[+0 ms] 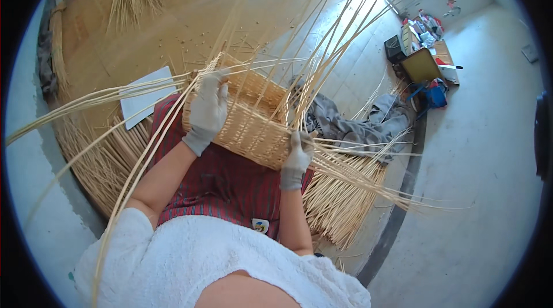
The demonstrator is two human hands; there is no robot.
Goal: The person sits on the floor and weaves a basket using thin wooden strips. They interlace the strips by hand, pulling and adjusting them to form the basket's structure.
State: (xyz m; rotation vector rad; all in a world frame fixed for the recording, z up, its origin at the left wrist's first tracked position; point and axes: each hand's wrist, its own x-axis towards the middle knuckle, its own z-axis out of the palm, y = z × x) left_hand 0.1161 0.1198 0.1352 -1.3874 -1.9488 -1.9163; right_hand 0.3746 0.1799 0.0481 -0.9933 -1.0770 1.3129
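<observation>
Tan rectangular woven-cane basket (245, 129): rests over the lap (224, 181)
Left hand (210, 106): gloved, grips left corner
Right hand (298, 155): gloved, pinches right corner
Done: walls look woven
Remaining: long pale loose cane strands (340, 49) seem unfinished

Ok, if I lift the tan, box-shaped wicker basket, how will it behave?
The tan, box-shaped wicker basket should be light for its size, being thin-walled and open. Its close weave suggests fairly stiff walls. The long, pale, slender strands fanning from its edges may sway and snag.
</observation>
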